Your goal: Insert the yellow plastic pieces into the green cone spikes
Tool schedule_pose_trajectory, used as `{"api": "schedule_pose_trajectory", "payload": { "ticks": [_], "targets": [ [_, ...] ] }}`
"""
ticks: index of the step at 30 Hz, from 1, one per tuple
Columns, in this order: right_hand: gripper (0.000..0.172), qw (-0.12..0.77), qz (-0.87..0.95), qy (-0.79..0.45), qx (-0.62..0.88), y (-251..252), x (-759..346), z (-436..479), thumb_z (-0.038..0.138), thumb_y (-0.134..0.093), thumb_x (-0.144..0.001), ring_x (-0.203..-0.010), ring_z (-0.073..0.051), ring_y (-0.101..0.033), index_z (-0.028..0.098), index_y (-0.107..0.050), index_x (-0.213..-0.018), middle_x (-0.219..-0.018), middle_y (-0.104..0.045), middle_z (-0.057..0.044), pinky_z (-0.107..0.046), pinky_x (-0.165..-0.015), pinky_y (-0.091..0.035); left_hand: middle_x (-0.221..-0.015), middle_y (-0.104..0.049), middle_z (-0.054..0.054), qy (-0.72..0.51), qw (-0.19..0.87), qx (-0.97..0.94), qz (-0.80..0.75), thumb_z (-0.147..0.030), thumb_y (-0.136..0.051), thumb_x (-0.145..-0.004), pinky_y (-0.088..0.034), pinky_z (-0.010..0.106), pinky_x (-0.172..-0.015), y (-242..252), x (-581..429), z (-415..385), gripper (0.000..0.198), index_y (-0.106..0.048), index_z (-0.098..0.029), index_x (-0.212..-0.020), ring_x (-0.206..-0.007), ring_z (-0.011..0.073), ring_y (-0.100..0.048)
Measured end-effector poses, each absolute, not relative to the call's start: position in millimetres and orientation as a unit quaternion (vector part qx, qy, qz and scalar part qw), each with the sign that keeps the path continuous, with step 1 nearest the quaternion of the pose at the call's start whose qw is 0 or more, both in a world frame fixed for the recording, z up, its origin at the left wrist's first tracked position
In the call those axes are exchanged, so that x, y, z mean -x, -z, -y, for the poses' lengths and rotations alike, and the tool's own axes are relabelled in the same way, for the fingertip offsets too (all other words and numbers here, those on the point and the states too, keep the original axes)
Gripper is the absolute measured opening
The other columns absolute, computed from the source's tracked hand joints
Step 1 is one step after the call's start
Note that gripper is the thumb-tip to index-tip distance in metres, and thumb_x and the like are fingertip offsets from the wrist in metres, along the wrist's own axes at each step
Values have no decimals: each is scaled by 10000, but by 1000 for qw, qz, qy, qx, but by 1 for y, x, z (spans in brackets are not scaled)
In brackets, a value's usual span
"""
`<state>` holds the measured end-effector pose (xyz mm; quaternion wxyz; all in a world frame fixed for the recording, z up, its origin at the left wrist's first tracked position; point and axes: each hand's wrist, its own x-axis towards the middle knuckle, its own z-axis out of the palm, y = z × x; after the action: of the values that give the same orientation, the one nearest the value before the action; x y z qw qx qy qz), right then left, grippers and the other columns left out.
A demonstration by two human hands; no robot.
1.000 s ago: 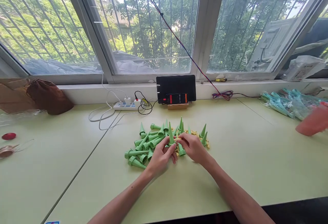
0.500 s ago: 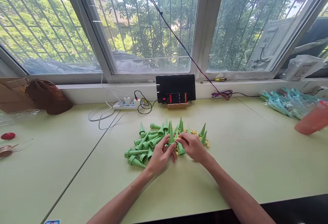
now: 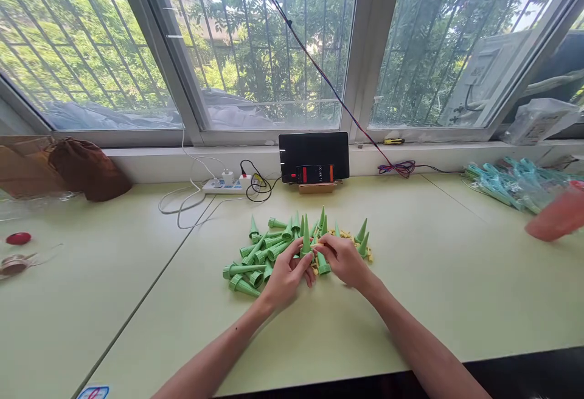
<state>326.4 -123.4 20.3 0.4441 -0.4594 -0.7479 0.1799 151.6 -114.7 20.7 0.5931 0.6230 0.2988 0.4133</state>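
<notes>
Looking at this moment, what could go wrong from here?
The small yellow piece in the right hand might slip and get lost among the loose yellow pieces beyond. The left hand could nudge the heaped cones close beside it, or let the upright green cone tilt if its grip loosens.

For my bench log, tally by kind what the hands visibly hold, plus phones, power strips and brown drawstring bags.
Green cone, left hand: 1
Yellow piece, right hand: 1
Phone: 1
Power strip: 1
Brown drawstring bag: 1
Total: 5

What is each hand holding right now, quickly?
Left hand: closed, holding a green cone, tip up.
Right hand: closed, pinching a small yellow piece.
</notes>
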Motion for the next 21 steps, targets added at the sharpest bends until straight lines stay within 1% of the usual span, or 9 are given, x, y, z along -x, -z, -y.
{"api": "schedule_pose_trajectory", "payload": {
  "ticks": [3,8,10,12,14,15,19,21],
  "targets": [
    [271,445,747,-181,459,-21,-327,124,348,-448,-984,-537,-119,-426,203,-537,-772,-618,-516,25,-234,-539,-339,-1043,-651,62,-413,595,-622,-297,-429,-593,-883,-531,267,-470,-21,-151,115,401,-531,-211,-1214,-501,113,-624],
    [271,438,751,-183,460,-22,-327,124,328,-445,-986,-555,-123,-463,200,-524,-759,-637,-546,15,-237,-543,-333,-1055,-645,60,-410,592,-626,-300,-437,-581,-888,-527,258,-445,-21,-152,115,377,-535,-222,-1194,-509,116,-629],
    [282,435,752,-186,459,-22,-327,124,319,-439,-988,-560,-122,-472,200,-508,-743,-643,-553,13,-236,-544,-329,-982,-647,50,-409,588,-630,-301,-430,-575,-894,-524,252,-435,-21,-152,116,367,-529,-214,-1188,-511,123,-628],
    [293,432,754,-189,457,-21,-328,124,311,-432,-991,-560,-119,-475,199,-489,-726,-644,-554,14,-233,-543,-323,-847,-637,26,-406,587,-631,-303,-421,-571,-899,-515,243,-424,-20,-152,116,354,-525,-201,-1173,-500,128,-619],
    [306,427,757,-187,457,-20,-329,124,303,-423,-994,-555,-113,-464,198,-468,-710,-640,-545,17,-230,-540,-314,-756,-611,5,-405,590,-630,-301,-416,-573,-899,-503,233,-413,-20,-151,116,342,-526,-193,-1154,-483,127,-606],
    [312,423,759,-186,458,-20,-329,124,300,-417,-996,-550,-111,-452,198,-456,-704,-636,-537,20,-229,-538,-308,-750,-605,3,-406,592,-629,-298,-415,-575,-898,-500,232,-411,-19,-151,116,342,-527,-191,-1151,-479,125,-603],
    [338,408,765,-184,464,-20,-330,124,315,-382,-1006,-526,-103,-385,201,-406,-689,-613,-480,33,-228,-531,-289,-831,-616,23,-404,594,-635,-284,-412,-572,-900,-509,242,-413,-19,-151,115,380,-514,-197,-1209,-486,120,-602],
    [352,399,766,-184,469,-19,-330,124,329,-354,-1014,-516,-103,-353,203,-388,-686,-600,-445,38,-231,-527,-280,-829,-620,23,-399,596,-638,-280,-404,-564,-908,-512,243,-417,-19,-151,115,397,-498,-204,-1244,-492,121,-604]
  ]
}}
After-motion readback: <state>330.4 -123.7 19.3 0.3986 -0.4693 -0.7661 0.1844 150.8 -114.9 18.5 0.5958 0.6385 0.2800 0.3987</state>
